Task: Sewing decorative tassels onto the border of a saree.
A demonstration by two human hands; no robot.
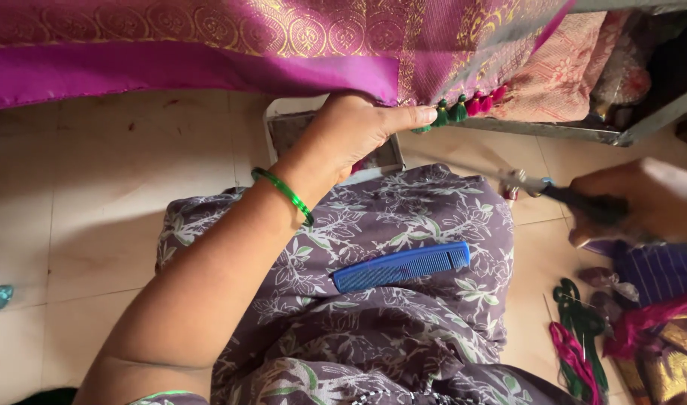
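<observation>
While the magenta cloth (208, 45) with its gold woven pattern stretches across the whole top of the view, everything else sits below it. Under the cloth lies the pale tiled floor (96, 195), and on that floor, below the cloth's middle, the person's lap is covered by a grey-purple floral garment (403, 330). The left hand (358, 135) reaches up from the lap to the lower edge of the cloth, its thumb stretched out flat along the hem and its fingers curled up out of sight behind the fabric, so it holds the cloth's edge. A green bangle (283, 193) rings its wrist. The right hand (643, 202), blurred, is well to the right and below the cloth's corner; it is closed around the dark handles of a pair of scissors (538, 184), whose blades point left toward the cloth's edge without touching it. A row of small tassels (467, 106), green and then pink, hangs from the cloth's hem just beside the left thumb tip, between the two hands. A blue comb (402, 266) rests on the lap, well below the cloth and apart from both hands. Green and pink thread skeins (576, 330) lie on the floor at the lower right, below the right hand, far from the cloth.
</observation>
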